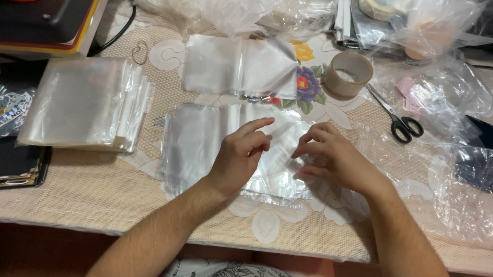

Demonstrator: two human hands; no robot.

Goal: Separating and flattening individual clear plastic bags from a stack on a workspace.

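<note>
Left hand: your fingers rest loosely on the clear bag pile.
Right hand: you pinch the top bag's edge.

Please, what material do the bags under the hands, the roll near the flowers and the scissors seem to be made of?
The bags look like thin clear plastic film, glossy: the cloth shows through and light glints on them. The roll seems a brown cardboard core, matt, probably of tape. The scissors have shiny grey blades, likely metal, and black handles, probably plastic. Both hands, left and right, rest on the bags.

Clear plastic bags lie stacked at centre — another stack at left, a dark phone screen at right.
</note>
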